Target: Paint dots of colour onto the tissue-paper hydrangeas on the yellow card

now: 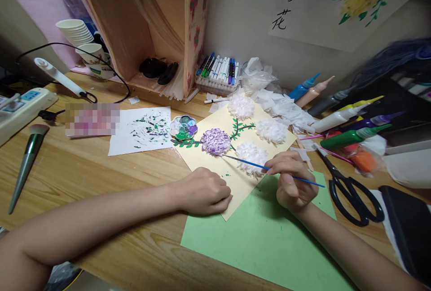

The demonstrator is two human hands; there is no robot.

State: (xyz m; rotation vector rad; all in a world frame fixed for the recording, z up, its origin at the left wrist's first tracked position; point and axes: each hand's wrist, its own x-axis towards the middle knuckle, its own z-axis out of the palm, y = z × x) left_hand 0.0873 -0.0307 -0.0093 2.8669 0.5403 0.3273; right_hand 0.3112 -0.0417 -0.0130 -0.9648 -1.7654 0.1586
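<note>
A slim blue-handled paintbrush was held between the thumb and fingers of the right hand, its grip narrow and its tip angled left to the lower edge of a purple-tinted paper flower; whether bristles and petals met could not be told. The flower was mounted left of center on a cream sheet, set at a slant, where three white paper blooms and painted green leaves were also arranged. The lowest white bloom was crossed by the brush handle.

The left hand was curled into a loose fist and rested along the sheet's lower left edge. A green sheet was overlapped by the cream one, its surface exposed between the two forearms as far as the desk's front side.

Beside the cream sheet's left corner, a flower-shaped palette was placed against a paint-smeared white paper. Between that paper and the left forearm, a broad band of wooden desk was exposed, giving the widest room for movement. The right side was hemmed in more tightly: black-handled scissors were laid just beyond the green sheet's edge, with squeeze bottles and loose white paper petals massed behind. A tray of markers was set beyond the cream sheet's far edge.
</note>
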